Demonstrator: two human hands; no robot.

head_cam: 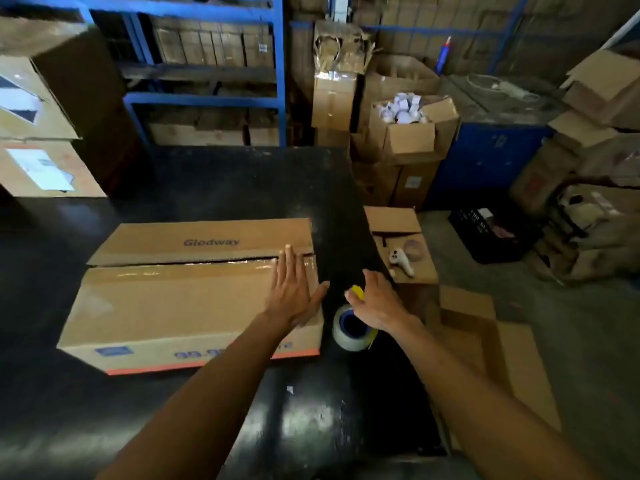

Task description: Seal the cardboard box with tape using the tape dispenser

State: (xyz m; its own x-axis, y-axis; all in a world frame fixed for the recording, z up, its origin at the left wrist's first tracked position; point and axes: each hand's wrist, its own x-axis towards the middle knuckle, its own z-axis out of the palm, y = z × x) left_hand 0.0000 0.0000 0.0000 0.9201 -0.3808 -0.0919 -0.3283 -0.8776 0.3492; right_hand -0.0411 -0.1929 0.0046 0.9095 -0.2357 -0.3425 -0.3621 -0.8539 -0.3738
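Your two bare forearms reached in over the black glossy table (207, 188). Your right hand (377, 303) was clenched around the yellow-handled tape dispenser with its clear tape roll (349, 329), held just off the right end of the long brown cardboard box (194, 306). Your left hand (294, 289) lay flat and released on the box's near flap, touching the glossy taped centre seam (180, 266). That seam ran left to right, lengthwise, so the dispenser sat at its right end; the right hand was nearer. The seam looked slightly gapped.
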